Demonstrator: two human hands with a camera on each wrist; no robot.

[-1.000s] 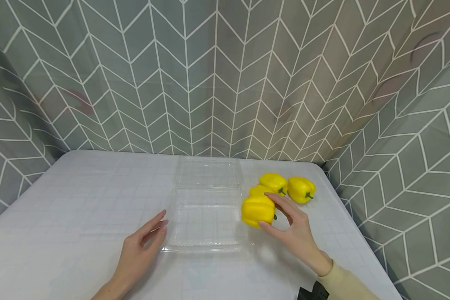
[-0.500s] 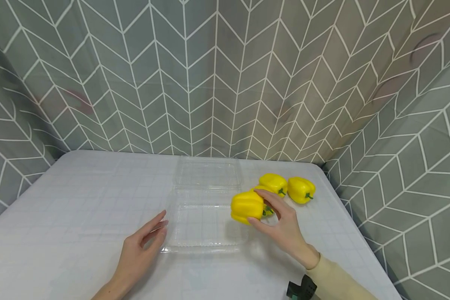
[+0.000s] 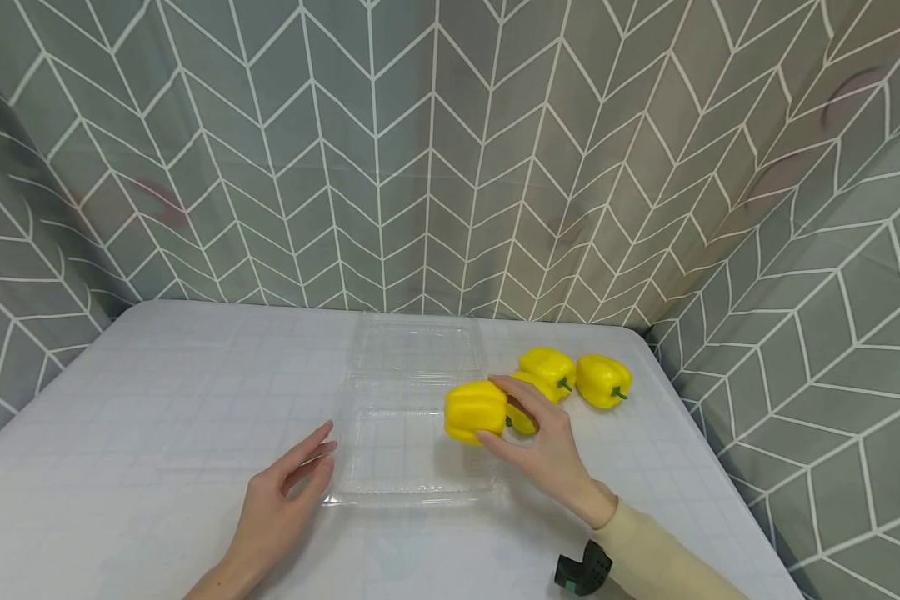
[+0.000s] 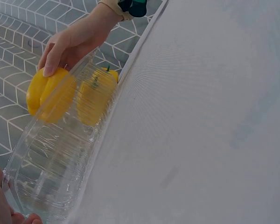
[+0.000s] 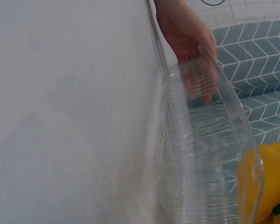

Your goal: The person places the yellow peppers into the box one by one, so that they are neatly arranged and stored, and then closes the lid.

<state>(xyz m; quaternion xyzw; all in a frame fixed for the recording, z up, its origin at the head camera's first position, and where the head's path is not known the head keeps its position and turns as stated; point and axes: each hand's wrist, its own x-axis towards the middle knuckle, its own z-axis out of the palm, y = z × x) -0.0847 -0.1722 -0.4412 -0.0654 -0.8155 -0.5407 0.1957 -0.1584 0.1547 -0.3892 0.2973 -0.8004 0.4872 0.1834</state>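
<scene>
In the head view my right hand [image 3: 543, 446] holds a yellow bell pepper [image 3: 473, 412] between thumb and fingers, above the right part of a clear plastic clamshell container [image 3: 401, 467]. The container's lid [image 3: 417, 346] lies folded back, away from me. My left hand [image 3: 281, 496] rests against the container's left edge with relaxed fingers. Seen from the right wrist, the left hand [image 5: 189, 42] has its fingers extended along the clear wall. The left wrist view shows the held pepper [image 4: 49, 95] at the container's rim, its lower part partly seen through the plastic.
Right of the container lie further yellow peppers: one far [image 3: 546, 368], one at the right [image 3: 603, 381], and one partly hidden behind my right hand [image 3: 523, 417]. A white cloth covers the table [image 3: 157, 417]. A patterned curtain [image 3: 420, 167] hangs behind the table.
My right hand has carried the pepper leftward, from beside the container's right edge to above its base. My left hand and the container stay in place.
</scene>
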